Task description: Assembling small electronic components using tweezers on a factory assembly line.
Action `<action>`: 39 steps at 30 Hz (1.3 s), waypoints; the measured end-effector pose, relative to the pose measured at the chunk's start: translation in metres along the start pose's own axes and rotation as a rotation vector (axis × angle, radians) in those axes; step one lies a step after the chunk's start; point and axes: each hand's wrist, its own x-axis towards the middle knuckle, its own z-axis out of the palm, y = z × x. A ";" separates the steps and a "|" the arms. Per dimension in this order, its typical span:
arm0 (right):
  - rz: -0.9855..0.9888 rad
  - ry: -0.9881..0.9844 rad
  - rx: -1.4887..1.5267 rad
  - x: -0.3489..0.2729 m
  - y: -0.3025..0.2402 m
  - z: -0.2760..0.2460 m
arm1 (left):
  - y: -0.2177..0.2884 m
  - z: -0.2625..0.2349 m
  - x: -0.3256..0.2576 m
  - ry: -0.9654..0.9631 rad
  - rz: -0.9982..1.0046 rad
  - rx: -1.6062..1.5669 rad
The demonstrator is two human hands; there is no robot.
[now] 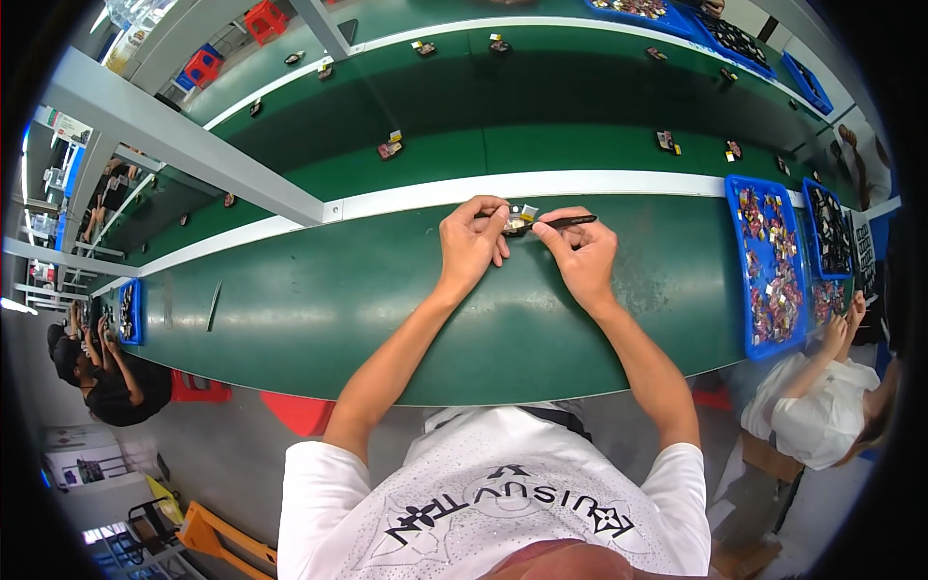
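We find both bare hands at the centre of the frame, raised just above the green, smooth-topped tabletop (387, 353). The left hand (471, 242) has its grip closed — thumb against fingers — on the left side of a small black-and-silver part with a pale tag (519, 223). The right hand (582, 253) has its grip clamped on a slim black rod-shaped piece (580, 220) at the right of that part; we cannot tell whether the two are joined.

Caution: the part is small and held only at its edges. We judge that a loosened left thumb could let it slip to the tabletop, and that uneven pull between the hands could bend or detach the tag. Excess force through the rod-shaped piece could mark the part.

Just beyond the hands, at upper centre, runs a white, flat rail (425, 197); a part flicked across it could land on the green, wide conveyor belt (454, 155). The blue, shallow plastic tray (742, 280) at right holds many small multicoloured pieces — a stray part would be hard to spot there.
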 end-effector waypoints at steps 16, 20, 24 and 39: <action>0.174 -0.020 0.248 0.009 -0.005 -0.004 | 0.000 0.003 -0.002 -0.064 0.062 -0.048; 0.283 -0.091 0.266 0.011 -0.006 -0.011 | 0.003 0.005 -0.003 -0.090 0.050 -0.053; 0.281 -0.104 0.267 0.011 -0.011 -0.010 | 0.002 0.005 -0.003 -0.086 0.056 -0.056; 0.220 -0.128 0.253 0.013 -0.005 -0.012 | 0.004 0.002 -0.003 -0.084 0.017 -0.064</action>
